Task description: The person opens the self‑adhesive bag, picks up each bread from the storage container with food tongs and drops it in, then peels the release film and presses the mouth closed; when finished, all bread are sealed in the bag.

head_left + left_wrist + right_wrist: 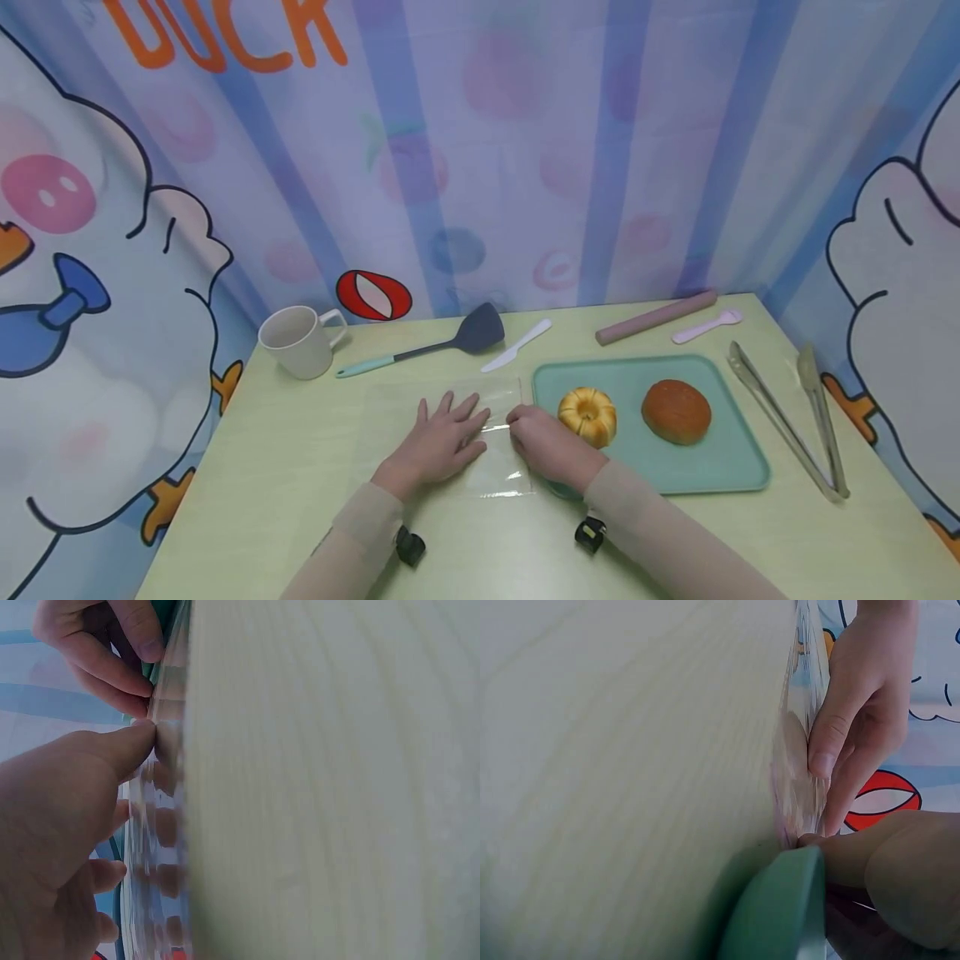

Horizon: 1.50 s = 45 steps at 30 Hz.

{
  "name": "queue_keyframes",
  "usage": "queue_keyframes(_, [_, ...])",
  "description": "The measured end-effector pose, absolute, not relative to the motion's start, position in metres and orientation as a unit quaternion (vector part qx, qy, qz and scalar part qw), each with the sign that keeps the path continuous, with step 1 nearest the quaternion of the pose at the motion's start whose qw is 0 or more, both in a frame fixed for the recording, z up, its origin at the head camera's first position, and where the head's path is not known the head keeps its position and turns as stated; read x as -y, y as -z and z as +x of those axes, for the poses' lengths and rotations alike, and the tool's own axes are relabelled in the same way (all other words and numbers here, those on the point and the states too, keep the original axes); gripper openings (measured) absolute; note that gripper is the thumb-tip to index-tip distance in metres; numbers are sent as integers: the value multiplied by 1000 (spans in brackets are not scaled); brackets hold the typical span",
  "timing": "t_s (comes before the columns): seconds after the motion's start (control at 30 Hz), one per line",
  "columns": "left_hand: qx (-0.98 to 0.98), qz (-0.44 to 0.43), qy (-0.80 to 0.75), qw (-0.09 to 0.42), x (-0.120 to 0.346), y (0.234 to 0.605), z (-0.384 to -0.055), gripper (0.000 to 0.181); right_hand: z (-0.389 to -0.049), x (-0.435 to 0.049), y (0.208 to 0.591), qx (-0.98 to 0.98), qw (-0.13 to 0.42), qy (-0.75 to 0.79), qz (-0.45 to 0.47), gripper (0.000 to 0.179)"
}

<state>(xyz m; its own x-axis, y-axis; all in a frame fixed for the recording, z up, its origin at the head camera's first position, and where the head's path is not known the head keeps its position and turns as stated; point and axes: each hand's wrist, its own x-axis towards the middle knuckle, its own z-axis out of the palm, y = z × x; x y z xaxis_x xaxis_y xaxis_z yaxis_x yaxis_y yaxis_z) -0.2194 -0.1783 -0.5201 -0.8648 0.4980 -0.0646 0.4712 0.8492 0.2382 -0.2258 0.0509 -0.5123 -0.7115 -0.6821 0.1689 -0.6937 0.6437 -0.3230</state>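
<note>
A clear plastic bag [498, 481] lies flat on the table in the head view, with its shiny right edge beside the green tray [660, 472]. My left hand [437, 443] rests on the bag, fingers spread and fingertips touching it. At the bag's right edge, my right hand [553, 443] has curled fingers and pinches the plastic. The left wrist view shows that right hand [105, 652] with thumb and fingers at the film's edge. On the tray, a yellow ridged ring-shaped bread [587, 417] sits just beyond the right hand, and a brown round bun [677, 412] lies farther right.
Behind the hands lie a white mug [298, 343], a dark spatula [478, 331] with a mint handle, a white plastic knife [517, 345], a mauve rod [656, 317] and a pink spoon [707, 326]. Metal tongs [783, 425] lie right of the tray. A patterned curtain [510, 167] hangs behind.
</note>
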Motion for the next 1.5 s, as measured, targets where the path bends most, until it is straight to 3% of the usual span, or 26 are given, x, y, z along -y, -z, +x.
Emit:
queue_keyframes(0.73, [-961,237,-127,69,186,524,-222,56,-225,-52,512,905,18,-171,389,10])
queue_keyframes(1.33, [-962,236,-136,28,193,530,-221,48,-228,-54,513,897,17,-188,400,3])
queue_keyframes(1.5, [-960,219,-172,13,194,531,-223,43,-230,-55,512,897,9,-185,401,12])
